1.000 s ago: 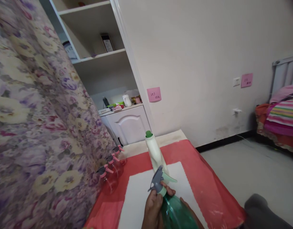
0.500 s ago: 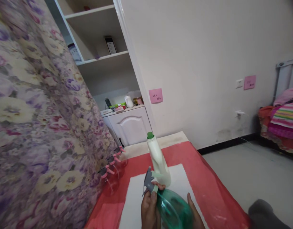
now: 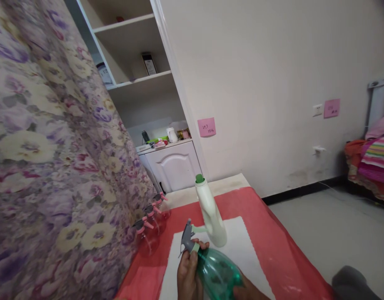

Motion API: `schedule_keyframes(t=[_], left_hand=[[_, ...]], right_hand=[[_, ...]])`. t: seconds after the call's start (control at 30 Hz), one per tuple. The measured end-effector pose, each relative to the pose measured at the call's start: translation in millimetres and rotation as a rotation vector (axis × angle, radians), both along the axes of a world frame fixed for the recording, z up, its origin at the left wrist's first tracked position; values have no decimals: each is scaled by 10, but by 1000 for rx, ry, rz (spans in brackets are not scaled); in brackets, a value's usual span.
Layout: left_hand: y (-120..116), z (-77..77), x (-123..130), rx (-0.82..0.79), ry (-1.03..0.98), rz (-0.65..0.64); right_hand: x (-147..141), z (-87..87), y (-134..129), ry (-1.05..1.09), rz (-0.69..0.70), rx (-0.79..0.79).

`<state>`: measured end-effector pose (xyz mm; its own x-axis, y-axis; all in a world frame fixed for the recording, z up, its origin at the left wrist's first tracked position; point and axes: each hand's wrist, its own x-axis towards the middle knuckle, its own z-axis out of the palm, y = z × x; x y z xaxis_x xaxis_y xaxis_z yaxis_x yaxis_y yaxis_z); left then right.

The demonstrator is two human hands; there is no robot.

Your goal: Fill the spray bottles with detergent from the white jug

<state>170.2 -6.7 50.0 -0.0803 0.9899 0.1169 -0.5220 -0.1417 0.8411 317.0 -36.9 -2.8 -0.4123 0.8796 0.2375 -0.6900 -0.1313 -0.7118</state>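
Grip of the left hand (image 3: 188, 271) is clamped around the neck of the green spray bottle (image 3: 217, 268).
The right hand (image 3: 248, 288) holds its lower body, probably to balance the tilt, above the white sheet (image 3: 240, 237); the white bottle (image 3: 211, 218) stands behind.

blocked beyond green sprayer (image 3: 220, 273): white bottle (image 3: 212, 216) | blocked left: transparent sprayers (image 3: 148, 241) | passable right: cloth (image 3: 279, 250)
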Motion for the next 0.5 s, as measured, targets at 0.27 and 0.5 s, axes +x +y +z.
schedule_keyframes(t=[0.27, 0.5], left_hand=[[-39, 70, -25, -4, 33, -128], [-119, 167, 40, 65, 60, -234]], right_hand=[[100, -18, -6, 47, 41, -50], [10, 84, 24, 149, 92, -178]])
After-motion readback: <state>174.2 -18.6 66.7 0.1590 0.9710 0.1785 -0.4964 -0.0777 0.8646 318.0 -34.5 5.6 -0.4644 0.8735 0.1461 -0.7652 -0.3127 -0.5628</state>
